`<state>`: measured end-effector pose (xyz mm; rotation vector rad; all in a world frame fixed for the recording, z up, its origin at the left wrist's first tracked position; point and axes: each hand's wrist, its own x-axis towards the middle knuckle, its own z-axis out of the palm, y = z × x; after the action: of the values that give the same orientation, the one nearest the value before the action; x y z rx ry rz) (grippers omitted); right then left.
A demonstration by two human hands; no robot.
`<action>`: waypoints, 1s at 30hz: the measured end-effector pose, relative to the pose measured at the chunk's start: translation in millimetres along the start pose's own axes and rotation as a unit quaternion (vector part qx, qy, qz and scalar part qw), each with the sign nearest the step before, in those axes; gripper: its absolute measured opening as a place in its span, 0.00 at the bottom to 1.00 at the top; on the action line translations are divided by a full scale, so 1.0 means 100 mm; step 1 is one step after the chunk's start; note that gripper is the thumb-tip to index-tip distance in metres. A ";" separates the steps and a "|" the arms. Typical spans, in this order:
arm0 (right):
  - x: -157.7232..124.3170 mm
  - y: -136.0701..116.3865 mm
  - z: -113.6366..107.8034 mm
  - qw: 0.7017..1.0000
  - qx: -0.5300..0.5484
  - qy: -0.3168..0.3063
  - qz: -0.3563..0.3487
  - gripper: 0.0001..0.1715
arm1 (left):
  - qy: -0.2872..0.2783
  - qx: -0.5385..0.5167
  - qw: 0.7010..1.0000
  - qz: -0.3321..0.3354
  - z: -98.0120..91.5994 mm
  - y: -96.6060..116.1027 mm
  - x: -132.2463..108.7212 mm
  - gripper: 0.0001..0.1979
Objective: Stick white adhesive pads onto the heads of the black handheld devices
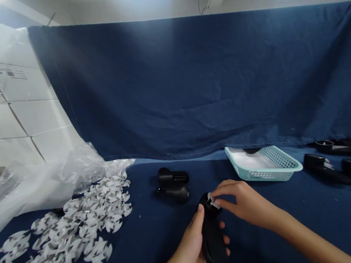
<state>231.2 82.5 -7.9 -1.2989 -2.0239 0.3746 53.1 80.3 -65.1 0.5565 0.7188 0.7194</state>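
Observation:
My left hand [191, 252] wraps around a black plastic handheld device [213, 242], holding it upright on the blue cloth with the thumb on its near side. My right hand [244, 201] reaches across from the right, its thumb and fingertips pinching a small white piece [211, 200] at the device's top end. The fingers partly hide that end. Just beyond my hands lie a couple of similar black devices [173, 185], both apart from my hands.
A large heap of white die-cut paper pieces [77, 228] covers the left of the blue-clothed table [157, 184]. Clear plastic sheeting [49, 184] lies behind it, before stacked white cartons [18, 99]. A teal plastic basket [263, 164] stands beyond my right hand, and more black devices [346, 165] lie at the right.

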 end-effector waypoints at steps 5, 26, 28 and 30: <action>0.01 -0.01 0.01 1.000 0.001 0.006 0.013 0.10 | -0.003 0.000 1.000 -0.001 0.00 0.00 0.00 0.28; 0.00 0.00 0.13 0.997 -0.026 0.030 0.062 0.07 | 0.005 0.002 1.000 -0.005 -0.01 0.00 0.01 0.27; -0.01 0.00 0.13 0.997 -0.026 0.031 0.065 0.07 | 0.005 0.003 1.000 -0.005 -0.02 0.00 0.02 0.27; -0.01 0.00 0.13 0.997 -0.026 0.032 0.069 0.07 | 0.002 0.003 1.000 -0.003 -0.02 -0.01 0.02 0.27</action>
<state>222.1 83.5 -17.8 -1.4685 -1.9083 0.3426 53.0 82.1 -67.9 0.5588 0.7271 0.7131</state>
